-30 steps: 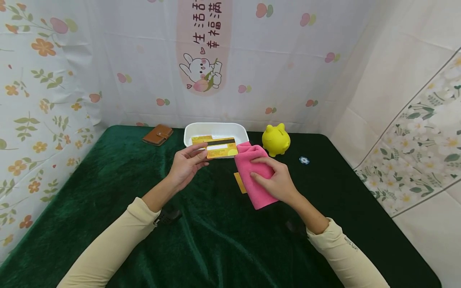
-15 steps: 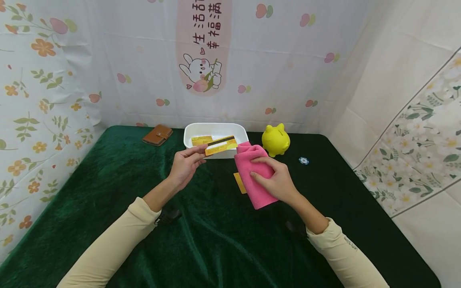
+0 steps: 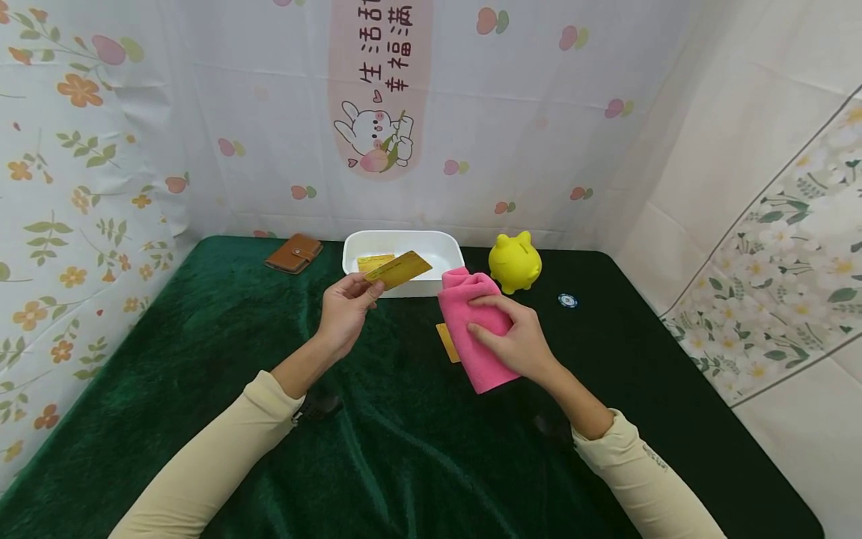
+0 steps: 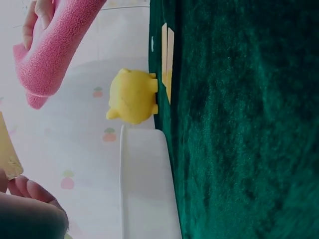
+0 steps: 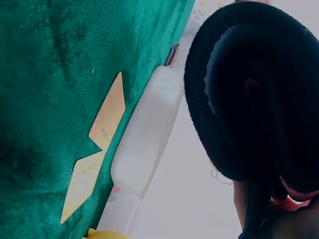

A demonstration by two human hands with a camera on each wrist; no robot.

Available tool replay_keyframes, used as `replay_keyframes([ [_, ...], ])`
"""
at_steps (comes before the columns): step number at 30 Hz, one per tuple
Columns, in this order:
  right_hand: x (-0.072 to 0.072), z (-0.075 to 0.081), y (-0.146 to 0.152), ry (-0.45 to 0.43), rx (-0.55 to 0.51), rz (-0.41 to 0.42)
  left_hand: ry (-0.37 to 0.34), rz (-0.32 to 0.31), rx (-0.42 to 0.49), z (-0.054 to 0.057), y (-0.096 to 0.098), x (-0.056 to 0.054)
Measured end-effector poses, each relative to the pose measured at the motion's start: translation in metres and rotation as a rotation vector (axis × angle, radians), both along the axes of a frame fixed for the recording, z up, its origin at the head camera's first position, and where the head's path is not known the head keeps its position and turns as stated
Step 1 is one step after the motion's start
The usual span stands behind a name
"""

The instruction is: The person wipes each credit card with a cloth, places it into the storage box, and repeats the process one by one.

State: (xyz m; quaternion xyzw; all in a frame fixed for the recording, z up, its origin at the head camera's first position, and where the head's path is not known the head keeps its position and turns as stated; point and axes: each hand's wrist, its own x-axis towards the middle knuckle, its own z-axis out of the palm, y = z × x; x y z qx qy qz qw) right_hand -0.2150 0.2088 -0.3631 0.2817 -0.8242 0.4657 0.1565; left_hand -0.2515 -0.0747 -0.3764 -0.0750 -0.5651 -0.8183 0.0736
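My left hand [image 3: 346, 313] pinches a gold bank card [image 3: 401, 270] by its left end between thumb and fingers. The card is tilted in the air, overlapping the white tray [image 3: 444, 258] in the head view. A folded pink towel [image 3: 474, 333] hangs in my right hand [image 3: 517, 337], the thumb and fingers spread over its near side. Inside the tray lies another yellow card [image 3: 375, 263]. Two more cards lie on the table in the right wrist view, one orange card [image 5: 109, 112] and one yellow card [image 5: 82, 184]; the towel hides most of them in the head view.
A yellow piggy bank [image 3: 515, 262] stands right of the tray, with a dark poker chip [image 3: 568, 300] farther right. To the tray's left lies a brown wallet [image 3: 294, 253]. Green velvet cloth [image 3: 222, 337] covers the table, and a printed curtain [image 3: 269, 112] hangs behind.
My left hand has rotated its card, so the black-striped back has turned away and a plain gold face shows. The right hand and towel have kept their place.
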Motion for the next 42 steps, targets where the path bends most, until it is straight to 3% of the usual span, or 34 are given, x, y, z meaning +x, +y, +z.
replay_keyframes([
  [8,0.002,0.002,-0.004,0.005,-0.013,-0.011,-0.070,-0.011,-0.095,-0.001,-0.003,-0.001],
  [15,0.024,0.029,-0.018,0.074,-0.067,-0.016,-0.127,-0.060,-0.099,-0.002,-0.005,-0.002],
  [20,0.025,0.032,-0.021,0.061,-0.082,-0.008,-0.120,-0.070,-0.080,-0.002,-0.006,-0.002],
  [26,0.024,0.033,-0.024,0.056,-0.098,0.008,-0.129,-0.138,-0.055,-0.003,-0.004,-0.001],
  [34,0.022,0.037,-0.032,0.050,-0.115,-0.023,-0.126,-0.175,-0.060,-0.005,-0.004,0.000],
  [42,-0.001,0.015,-0.028,0.087,-0.137,-0.058,-0.124,-0.197,-0.049,-0.003,-0.003,0.002],
])
